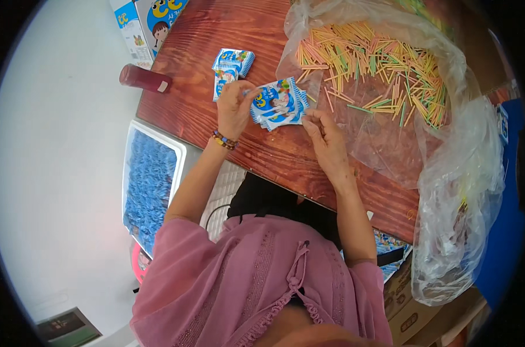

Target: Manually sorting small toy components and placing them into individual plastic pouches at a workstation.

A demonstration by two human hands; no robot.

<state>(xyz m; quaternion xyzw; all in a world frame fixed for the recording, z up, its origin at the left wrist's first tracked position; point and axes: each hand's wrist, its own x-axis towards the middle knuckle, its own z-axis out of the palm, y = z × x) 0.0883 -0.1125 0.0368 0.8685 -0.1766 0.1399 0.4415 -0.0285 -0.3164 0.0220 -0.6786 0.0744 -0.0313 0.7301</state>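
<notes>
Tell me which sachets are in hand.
The fanned stack between left hand and right hand; the other sachets lie loose on the table.

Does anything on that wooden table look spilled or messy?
Yes: the coloured sticks lie scattered every way on an open clear plastic bag instead of bundled. The small packets between the left hand and right hand look neat.

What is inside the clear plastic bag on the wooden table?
The clear plastic bag holds a pile of thin multicoloured sticks. Anything beneath the pile is covered.
</notes>
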